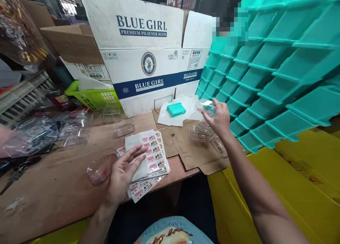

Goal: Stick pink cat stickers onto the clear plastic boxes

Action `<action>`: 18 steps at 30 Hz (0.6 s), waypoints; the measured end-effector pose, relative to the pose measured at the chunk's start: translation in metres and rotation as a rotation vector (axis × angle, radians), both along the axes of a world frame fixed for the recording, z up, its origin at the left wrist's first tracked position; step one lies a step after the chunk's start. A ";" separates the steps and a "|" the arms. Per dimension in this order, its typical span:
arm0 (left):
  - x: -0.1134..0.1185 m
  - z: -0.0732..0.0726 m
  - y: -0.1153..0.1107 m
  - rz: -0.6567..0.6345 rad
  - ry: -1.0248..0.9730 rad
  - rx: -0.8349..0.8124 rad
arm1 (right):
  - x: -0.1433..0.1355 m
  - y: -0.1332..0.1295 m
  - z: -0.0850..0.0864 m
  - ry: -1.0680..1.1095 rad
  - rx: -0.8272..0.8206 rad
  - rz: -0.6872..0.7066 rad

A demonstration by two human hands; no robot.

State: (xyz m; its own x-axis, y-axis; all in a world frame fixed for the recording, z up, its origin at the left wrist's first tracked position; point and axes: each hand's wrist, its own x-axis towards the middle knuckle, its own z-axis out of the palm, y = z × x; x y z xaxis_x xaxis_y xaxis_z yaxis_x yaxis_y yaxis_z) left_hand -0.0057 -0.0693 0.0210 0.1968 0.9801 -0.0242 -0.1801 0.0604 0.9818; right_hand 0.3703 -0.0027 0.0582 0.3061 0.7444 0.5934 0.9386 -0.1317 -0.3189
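Note:
My right hand (219, 119) is raised at the right, its thumb and fingers closed on a clear plastic box (205, 106). Over the left edge of a stack of cat sticker sheets (156, 153), my left hand (127, 166) is held with its fingers apart and nothing in it. Just left of that hand lies an empty clear plastic shell (102, 166). A teal box (176, 109) rests on white paper beyond the stickers. More clear boxes (199, 133) sit on the brown cardboard below my right hand.
Teal trays (268, 74) stand stacked high at the right, above yellow crates (297, 173). A white Blue Girl carton (159, 63) closes off the back. A green basket (98, 98) and bagged plastic (34, 134) lie on the left of the wooden table (61, 191).

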 end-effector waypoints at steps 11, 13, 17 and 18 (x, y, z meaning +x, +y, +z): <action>0.000 -0.052 0.023 0.106 0.503 0.302 | -0.136 0.031 -0.054 0.106 -0.313 0.617; 0.004 -0.069 0.020 0.075 0.614 0.455 | -0.170 0.039 -0.076 0.154 -0.354 0.642; 0.005 -0.086 0.010 0.031 0.679 0.605 | -0.200 0.059 -0.092 0.235 -0.335 0.672; 0.003 -0.085 0.011 0.047 0.683 0.608 | -0.201 0.062 -0.090 0.258 -0.319 0.688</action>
State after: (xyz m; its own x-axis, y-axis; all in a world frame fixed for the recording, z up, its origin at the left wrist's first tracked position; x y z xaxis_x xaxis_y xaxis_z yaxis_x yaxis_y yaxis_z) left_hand -0.0027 -0.0586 -0.0637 0.2890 0.8689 0.4019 0.4619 -0.4943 0.7364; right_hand 0.1689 0.0591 -0.0315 -0.1855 0.9379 0.2931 0.7443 0.3289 -0.5812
